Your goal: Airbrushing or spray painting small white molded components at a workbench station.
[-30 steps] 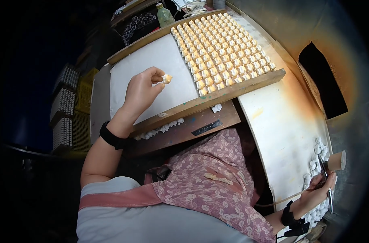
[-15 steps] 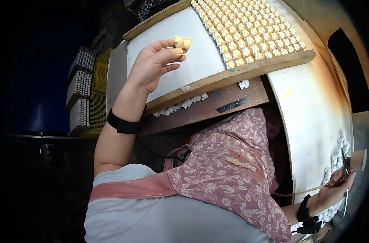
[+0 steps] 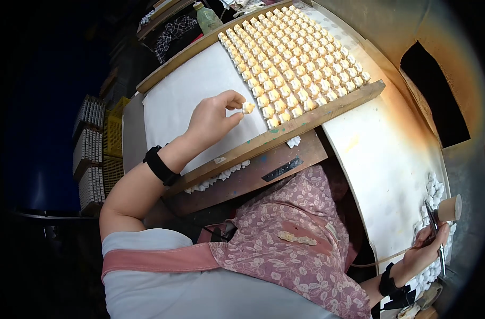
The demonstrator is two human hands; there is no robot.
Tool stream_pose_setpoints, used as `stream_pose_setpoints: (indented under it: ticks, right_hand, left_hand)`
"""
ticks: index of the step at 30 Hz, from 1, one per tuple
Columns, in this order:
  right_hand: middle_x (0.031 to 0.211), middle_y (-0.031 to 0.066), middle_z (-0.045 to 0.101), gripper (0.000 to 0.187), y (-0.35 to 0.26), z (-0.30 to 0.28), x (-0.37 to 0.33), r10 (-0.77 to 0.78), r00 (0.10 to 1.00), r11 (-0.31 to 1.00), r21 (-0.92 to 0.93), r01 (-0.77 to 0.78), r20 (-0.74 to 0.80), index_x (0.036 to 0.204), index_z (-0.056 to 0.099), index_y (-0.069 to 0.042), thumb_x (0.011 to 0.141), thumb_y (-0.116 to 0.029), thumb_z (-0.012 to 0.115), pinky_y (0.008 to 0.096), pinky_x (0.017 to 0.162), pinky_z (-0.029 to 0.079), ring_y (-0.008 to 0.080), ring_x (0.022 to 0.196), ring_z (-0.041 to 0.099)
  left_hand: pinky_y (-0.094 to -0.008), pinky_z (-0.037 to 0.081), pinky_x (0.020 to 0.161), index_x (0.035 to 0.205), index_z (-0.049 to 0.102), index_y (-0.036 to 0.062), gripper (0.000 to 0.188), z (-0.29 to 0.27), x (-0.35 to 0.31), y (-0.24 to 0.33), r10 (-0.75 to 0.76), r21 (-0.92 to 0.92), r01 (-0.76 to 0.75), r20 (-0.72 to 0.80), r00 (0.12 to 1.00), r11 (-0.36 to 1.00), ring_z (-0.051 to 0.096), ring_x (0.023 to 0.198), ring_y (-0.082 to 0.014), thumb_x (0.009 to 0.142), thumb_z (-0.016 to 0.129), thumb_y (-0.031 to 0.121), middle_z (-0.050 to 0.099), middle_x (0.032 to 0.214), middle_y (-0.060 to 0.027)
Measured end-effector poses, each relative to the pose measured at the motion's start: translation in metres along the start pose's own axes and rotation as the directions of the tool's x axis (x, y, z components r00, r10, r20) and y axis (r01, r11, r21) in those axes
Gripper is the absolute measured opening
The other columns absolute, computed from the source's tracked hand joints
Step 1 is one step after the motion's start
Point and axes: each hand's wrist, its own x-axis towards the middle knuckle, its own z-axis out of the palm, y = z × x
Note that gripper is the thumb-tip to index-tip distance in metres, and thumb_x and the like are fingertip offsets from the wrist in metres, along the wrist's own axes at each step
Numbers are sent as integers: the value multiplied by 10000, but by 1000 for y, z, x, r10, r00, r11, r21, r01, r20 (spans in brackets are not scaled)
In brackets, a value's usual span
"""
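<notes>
Between the thumb and fingers of my left hand (image 3: 214,118) is a small cream and white figurine (image 3: 248,108). That hand hovers over the white board (image 3: 184,90), close beside the nearest row of similar figurines (image 3: 301,64), which stand in tight rows across the board's right part. Far to the right, my right hand (image 3: 426,250) is closed around an airbrush (image 3: 435,234), a slim metal tool with a pale round cup (image 3: 450,208) on it. A thin hose (image 3: 378,262) runs from it toward my apron.
Wooden rails (image 3: 306,114) edge the board. Crumpled white wads line the right side of a white work surface (image 3: 380,165) stained orange. Stacked trays (image 3: 90,146) and yellow crates (image 3: 112,133) stand at left. A greenish bottle (image 3: 206,18) is at the back.
My left hand has turned over and carried the figurine right and toward the rows, lower in the picture. My right hand still grips the airbrush. The whole view has shifted.
</notes>
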Motion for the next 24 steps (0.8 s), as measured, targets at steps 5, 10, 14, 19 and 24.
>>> stream_pose_setpoints:
  ticks: [5,10,14,19,24]
  right_hand:
    - [481,-21,302,275,0,1,2,7,1000,1000,-12,-7,-28,799,473,-56,863,-322,451,192,406,168,46,428,248]
    - [493,-27,298,250,-2,14,-2,-11,1000,1000,-10,11,-24,786,471,-66,881,-291,418,185,384,167,42,413,252]
    - [493,-28,295,244,-5,17,-3,-5,1000,1000,-18,5,-13,766,459,-78,884,-287,416,185,384,168,39,413,251]
    - [493,-29,300,238,-5,19,-5,-7,999,1000,-17,7,-44,762,448,-81,883,-284,418,184,381,168,38,411,254]
    - [494,-27,307,232,-4,16,-4,-4,999,1000,-25,3,-41,768,444,-81,880,-283,422,185,381,170,39,410,255]
  left_hand:
    - [-221,445,674,913,542,-13,203,11,-1,-2,-233,-360,340,308,922,869,559,765,-92,715,583,-8,597,830,-49]
    - [-208,444,661,907,537,-25,204,16,-6,0,-222,-448,403,403,888,798,555,736,-91,707,574,-35,593,809,-60]
    - [-206,445,646,898,546,-25,200,16,-6,2,-232,-416,398,395,889,818,551,722,-89,702,581,-31,590,779,-55]
    - [-205,446,625,881,557,-22,191,19,-6,2,-239,-374,388,386,891,843,547,696,-83,695,598,-17,586,752,-45]
    - [-221,446,594,847,581,-7,172,18,-6,6,-199,-283,303,343,918,910,553,661,-94,683,628,10,593,734,-51]
